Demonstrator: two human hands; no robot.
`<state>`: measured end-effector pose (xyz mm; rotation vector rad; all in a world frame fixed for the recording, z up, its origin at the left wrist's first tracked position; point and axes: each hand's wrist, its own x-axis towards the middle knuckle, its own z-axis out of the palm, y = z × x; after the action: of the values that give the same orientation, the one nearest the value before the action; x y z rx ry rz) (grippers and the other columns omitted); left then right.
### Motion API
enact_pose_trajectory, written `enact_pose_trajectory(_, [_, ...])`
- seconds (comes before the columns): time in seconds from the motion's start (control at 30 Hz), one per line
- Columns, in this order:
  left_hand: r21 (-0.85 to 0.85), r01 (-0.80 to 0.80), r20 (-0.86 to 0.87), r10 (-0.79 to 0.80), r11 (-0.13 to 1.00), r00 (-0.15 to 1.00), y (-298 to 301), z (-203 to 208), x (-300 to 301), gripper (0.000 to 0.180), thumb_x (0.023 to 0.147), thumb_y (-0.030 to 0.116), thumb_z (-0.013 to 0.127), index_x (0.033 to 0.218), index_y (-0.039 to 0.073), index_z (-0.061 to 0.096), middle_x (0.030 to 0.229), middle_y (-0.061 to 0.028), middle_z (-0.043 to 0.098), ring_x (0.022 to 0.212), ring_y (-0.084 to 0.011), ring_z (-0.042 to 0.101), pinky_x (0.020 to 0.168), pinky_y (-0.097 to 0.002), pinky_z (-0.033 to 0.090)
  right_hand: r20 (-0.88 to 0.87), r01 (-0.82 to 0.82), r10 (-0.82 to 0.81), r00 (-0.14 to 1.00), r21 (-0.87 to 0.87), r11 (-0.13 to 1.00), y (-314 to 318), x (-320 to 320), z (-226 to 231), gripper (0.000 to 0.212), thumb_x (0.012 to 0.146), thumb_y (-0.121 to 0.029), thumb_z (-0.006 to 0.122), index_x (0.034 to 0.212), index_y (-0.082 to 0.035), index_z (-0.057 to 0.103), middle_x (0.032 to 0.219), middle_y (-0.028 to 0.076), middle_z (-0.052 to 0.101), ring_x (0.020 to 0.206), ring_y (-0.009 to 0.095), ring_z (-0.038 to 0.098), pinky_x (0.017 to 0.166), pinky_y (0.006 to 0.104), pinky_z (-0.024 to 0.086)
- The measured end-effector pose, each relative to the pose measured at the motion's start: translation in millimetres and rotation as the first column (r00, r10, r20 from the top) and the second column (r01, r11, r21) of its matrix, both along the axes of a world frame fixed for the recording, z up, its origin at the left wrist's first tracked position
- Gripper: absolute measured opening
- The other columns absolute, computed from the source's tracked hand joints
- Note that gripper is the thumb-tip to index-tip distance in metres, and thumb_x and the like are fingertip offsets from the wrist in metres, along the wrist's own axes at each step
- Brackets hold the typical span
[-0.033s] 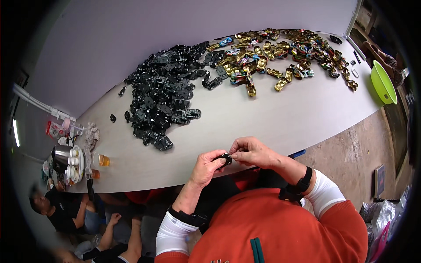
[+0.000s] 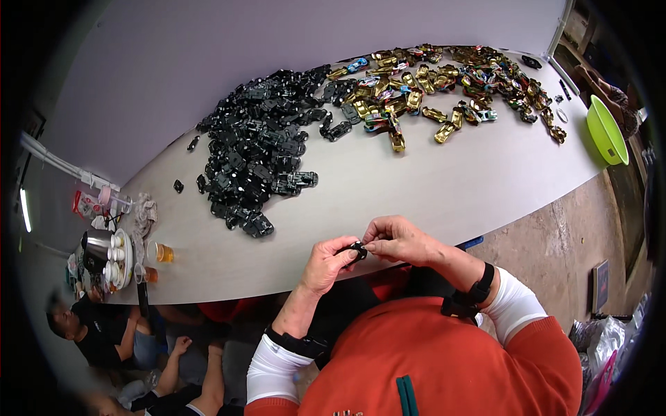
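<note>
Just over the table's near edge, my left hand (image 2: 325,265) grips a small black toy car base (image 2: 358,252) between thumb and fingers. My right hand (image 2: 397,239) is closed in a pinch at the right end of that base. Whatever its fingertips hold is too small to make out. Beyond my hands to the left lies a big heap of black toy car bases (image 2: 253,149). Gold and multicoloured toy car bodies (image 2: 395,104) are spread along the far side, to the right of the black heap.
The pale table (image 2: 388,187) meets a wall at the back. A green basin (image 2: 607,132) is at its right end. At the left are a cup of amber drink (image 2: 164,253), a tray of cups (image 2: 125,260) and a cloth (image 2: 144,215). Other people sit at the lower left.
</note>
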<state>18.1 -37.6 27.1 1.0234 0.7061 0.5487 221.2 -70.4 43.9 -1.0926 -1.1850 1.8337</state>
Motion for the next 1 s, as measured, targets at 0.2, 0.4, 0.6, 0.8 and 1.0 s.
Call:
enact_pose_trajectory(0.2, [0.022, -0.031, -0.069, 0.032, 0.999, 0.997, -5, 1, 3, 0.017, 0.084, 0.002, 0.054, 0.099, -0.001, 0.062, 0.073, 0.0014, 0.055, 0.058, -0.0032, 0.047, 0.049, -0.016, 0.037, 0.217, -0.037, 0.0, 0.976, 0.169, 0.985, 0, -3, 5, 0.01, 0.084, -0.009, 0.057, 0.087, 0.0, 0.055, 0.071, 0.003, 0.057, 0.063, 0.008, 0.055, 0.052, 0.0226, 0.043])
enact_pose_trajectory(0.4, [-0.032, -0.107, -0.064, 0.105, 0.994, 0.992, -9, 8, 12, 0.014, 0.086, 0.003, 0.052, 0.096, -0.002, 0.06, 0.07, -0.0009, 0.056, 0.052, -0.0034, 0.046, 0.043, -0.0156, 0.033, 0.212, 0.051, -0.115, 0.97, 0.285, 0.957, -6, -7, -12, 0.009, 0.085, -0.008, 0.055, 0.088, 0.0, 0.055, 0.068, 0.002, 0.054, 0.059, 0.007, 0.049, 0.05, 0.0226, 0.039])
enact_pose_trajectory(0.6, [-0.145, -0.055, -0.121, 0.038, 0.988, 0.992, 0, 14, 12, 0.017, 0.085, 0.004, 0.052, 0.1, -0.004, 0.056, 0.072, -0.0072, 0.059, 0.05, -0.0062, 0.048, 0.039, -0.0168, 0.031, -0.157, -0.002, -0.015, 0.988, -0.106, 0.994, -2, 11, -14, 0.01, 0.087, -0.01, 0.053, 0.089, -0.001, 0.056, 0.064, 0.0, 0.049, 0.051, 0.004, 0.039, 0.042, 0.0189, 0.028])
enact_pose_trajectory(0.8, [-0.092, -0.057, -0.144, 0.044, 0.994, 0.989, -5, 10, 17, 0.015, 0.086, 0.005, 0.053, 0.098, -0.003, 0.057, 0.072, -0.006, 0.059, 0.05, -0.0051, 0.047, 0.039, -0.0157, 0.031, -0.135, 0.028, -0.036, 0.99, -0.061, 0.998, -2, 8, -22, 0.01, 0.087, -0.011, 0.054, 0.086, -0.002, 0.057, 0.06, -0.001, 0.048, 0.047, 0.004, 0.037, 0.039, 0.0195, 0.026])
enact_pose_trajectory(1.0, [-0.08, -0.096, -0.147, 0.083, 0.992, 0.986, -12, 6, 22, 0.013, 0.087, 0.006, 0.053, 0.095, -0.002, 0.058, 0.071, -0.004, 0.058, 0.05, -0.004, 0.046, 0.039, -0.0153, 0.031, 0.267, 0.037, -0.084, 0.96, 0.179, 0.983, -3, 3, -6, 0.01, 0.087, -0.008, 0.053, 0.084, 0.001, 0.057, 0.06, -0.001, 0.05, 0.051, 0.006, 0.038, 0.044, 0.0208, 0.031])
